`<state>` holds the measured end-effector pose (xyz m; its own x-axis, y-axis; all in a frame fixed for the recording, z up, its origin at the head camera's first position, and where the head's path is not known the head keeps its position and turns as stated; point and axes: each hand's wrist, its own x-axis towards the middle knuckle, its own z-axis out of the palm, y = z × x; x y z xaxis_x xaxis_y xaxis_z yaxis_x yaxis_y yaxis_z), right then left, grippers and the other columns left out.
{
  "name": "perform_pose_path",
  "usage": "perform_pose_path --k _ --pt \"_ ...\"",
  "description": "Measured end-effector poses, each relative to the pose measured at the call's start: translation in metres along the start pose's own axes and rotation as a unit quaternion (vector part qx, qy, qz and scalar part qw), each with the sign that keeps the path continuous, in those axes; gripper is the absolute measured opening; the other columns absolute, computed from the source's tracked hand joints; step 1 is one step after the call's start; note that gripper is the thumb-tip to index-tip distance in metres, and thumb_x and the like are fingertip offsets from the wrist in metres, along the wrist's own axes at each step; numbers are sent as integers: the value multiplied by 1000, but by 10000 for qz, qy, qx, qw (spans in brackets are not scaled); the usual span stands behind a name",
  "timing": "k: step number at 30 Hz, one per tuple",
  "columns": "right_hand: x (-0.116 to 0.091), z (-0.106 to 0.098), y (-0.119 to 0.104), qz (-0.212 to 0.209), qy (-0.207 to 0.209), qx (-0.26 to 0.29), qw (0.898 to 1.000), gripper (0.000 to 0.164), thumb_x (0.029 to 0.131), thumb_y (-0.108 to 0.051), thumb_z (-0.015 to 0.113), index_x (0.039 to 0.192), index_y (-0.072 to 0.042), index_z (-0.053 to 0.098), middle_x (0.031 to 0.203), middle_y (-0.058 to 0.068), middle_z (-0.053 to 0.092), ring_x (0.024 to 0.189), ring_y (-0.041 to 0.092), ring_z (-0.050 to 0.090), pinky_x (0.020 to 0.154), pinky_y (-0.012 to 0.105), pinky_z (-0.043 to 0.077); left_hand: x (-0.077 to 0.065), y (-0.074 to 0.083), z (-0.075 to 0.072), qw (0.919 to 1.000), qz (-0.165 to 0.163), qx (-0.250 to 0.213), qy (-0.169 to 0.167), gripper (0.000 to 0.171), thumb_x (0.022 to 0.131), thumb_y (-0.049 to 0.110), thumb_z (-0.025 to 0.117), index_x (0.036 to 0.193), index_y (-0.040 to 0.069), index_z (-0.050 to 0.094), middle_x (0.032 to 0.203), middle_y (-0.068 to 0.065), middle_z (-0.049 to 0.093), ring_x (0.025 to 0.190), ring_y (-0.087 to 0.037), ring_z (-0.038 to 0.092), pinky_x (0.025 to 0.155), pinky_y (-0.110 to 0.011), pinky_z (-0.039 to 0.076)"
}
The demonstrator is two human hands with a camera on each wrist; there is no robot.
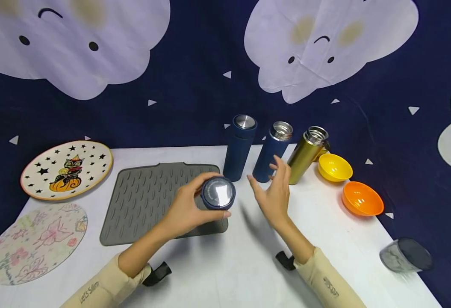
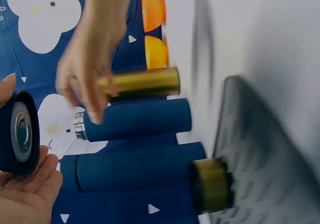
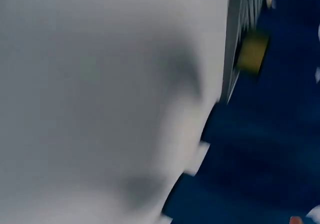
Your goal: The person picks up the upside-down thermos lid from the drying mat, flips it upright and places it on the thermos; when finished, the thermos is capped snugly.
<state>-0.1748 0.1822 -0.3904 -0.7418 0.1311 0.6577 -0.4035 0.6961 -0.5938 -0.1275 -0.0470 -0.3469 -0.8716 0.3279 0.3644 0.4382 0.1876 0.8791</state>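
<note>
My left hand (image 1: pixel 188 207) grips a dark blue flask lid (image 1: pixel 218 193) above the grey mat's right side. Its underside, with a metal centre, shows in the left wrist view. My right hand (image 1: pixel 274 199) holds nothing; its fingers are spread in front of an uncapped blue flask (image 1: pixel 270 156) with a steel neck. Left of that flask stands a taller blue flask (image 1: pixel 239 149) with a steel-topped lid. To its right is an uncapped gold flask (image 1: pixel 304 158). A gold and black lid (image 2: pixel 212 185) sits on the mat, hidden from the head view.
The grey ridged mat (image 1: pixel 140 205) lies centre-left. A cat-patterned plate (image 1: pixel 40 164) and a butterfly-patterned oval mat (image 1: pixel 36 244) are farther left. A yellow bowl (image 1: pixel 334 167), an orange bowl (image 1: pixel 361 199) and a grey dark-lidded container (image 1: pixel 404 255) line the right edge. A cloud-print cloth (image 1: pixel 194 85) hangs behind.
</note>
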Motion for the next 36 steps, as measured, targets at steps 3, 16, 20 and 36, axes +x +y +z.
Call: perform_pose_path --k 3,16,20,36 --pt "26 12 17 1180 244 51 9927 85 82 -30 81 145 -1 32 140 22 37 127 35 46 99 49 45 17 6 -4 9999 86 -83 12 74 69 16 91 135 14 55 125 0 65 113 -15 62 98 -40 51" --pt "69 26 53 2362 491 459 9694 83 77 -29 84 142 -4 39 138 18 54 127 35 52 110 47 38 44 11 -8 9990 28 -453 -16 74 69 10 90 134 11 55 125 -3 64 113 -17 63 103 -39 49" --pt "59 18 37 2140 409 793 9727 75 76 -25 85 135 -6 44 129 15 59 119 33 57 104 46 43 42 9 -13 9989 64 -470 61 72 69 9 90 133 12 56 125 -3 64 113 -17 62 103 -39 48" --pt "-16 -4 -33 1963 -780 1381 9676 78 73 -22 88 136 -9 45 128 10 60 113 29 60 97 47 46 35 18 -18 9993 -54 -367 90 72 70 12 90 133 14 56 124 0 64 115 -15 62 106 -37 46"
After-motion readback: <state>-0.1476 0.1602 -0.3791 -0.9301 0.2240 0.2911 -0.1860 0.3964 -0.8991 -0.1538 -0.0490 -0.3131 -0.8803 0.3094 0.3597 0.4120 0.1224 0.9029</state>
